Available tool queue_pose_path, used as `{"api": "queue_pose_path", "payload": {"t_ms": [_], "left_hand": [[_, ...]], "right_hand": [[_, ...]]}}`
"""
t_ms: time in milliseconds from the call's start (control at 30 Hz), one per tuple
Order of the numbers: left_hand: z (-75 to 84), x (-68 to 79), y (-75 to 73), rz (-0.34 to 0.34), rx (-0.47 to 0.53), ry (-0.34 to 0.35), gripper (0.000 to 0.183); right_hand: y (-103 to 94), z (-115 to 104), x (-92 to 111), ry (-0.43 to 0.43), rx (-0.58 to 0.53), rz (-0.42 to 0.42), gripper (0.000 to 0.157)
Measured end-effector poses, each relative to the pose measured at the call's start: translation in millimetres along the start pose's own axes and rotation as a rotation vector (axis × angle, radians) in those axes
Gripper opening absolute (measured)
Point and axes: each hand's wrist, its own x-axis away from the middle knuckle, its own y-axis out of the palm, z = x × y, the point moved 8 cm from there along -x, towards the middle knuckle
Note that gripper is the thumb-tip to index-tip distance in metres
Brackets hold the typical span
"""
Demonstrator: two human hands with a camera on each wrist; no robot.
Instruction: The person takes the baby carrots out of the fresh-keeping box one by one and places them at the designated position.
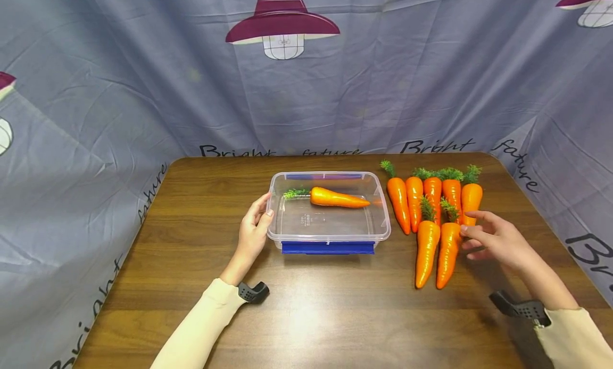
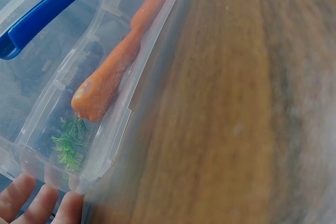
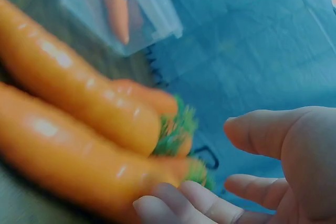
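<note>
A clear plastic food container (image 1: 325, 237) with blue clips sits mid-table, holding one orange carrot (image 1: 337, 198) on its side, green top to the left. My left hand (image 1: 254, 228) holds the container's left side, thumb at the rim, fingers against the outer wall in the left wrist view. To the right lie several carrots in a back row, with two front carrots (image 1: 428, 254) before them. My right hand (image 1: 500, 241) is beside the right front carrot (image 1: 448, 257), thumb and fingers spread apart in the right wrist view; whether the fingertips touch it, I cannot tell.
The brown wooden table (image 1: 306, 316) carries everything. A grey-blue curtain (image 1: 364, 103) with printed lamps and lettering hangs behind and at both sides. The back-row carrots, such as the leftmost carrot (image 1: 398, 204), lie close to the container's right wall.
</note>
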Motion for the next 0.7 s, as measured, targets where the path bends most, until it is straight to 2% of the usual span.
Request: {"api": "queue_pose_path", "payload": {"t_ms": [167, 300, 500, 700], "left_hand": [[-0.2, 0.2, -0.8, 0.002, -0.003, -0.002, 0.046], [-2.9, 0.9, -0.5, 0.0, -0.009, -0.008, 0.046], [-3.4, 0.8, 1.8, 0.0, -0.003, -0.008, 0.046], [-2.0, -1.1, 0.3, 0.004, 0.0, 0.0, 0.047]], "right_hand": [[9.8, -45.0, -24.2, -0.057, 0.09, -0.022, 0.064], [28.7, -89.5, -47.5, -0.11, 0.18, -0.06, 0.059], [71.4, -147.8, -78.5, -0.192, 0.295, -0.122, 0.05], [127.6, -181.8, -111.0, -0.281, 0.446, -0.221, 0.048]]}}
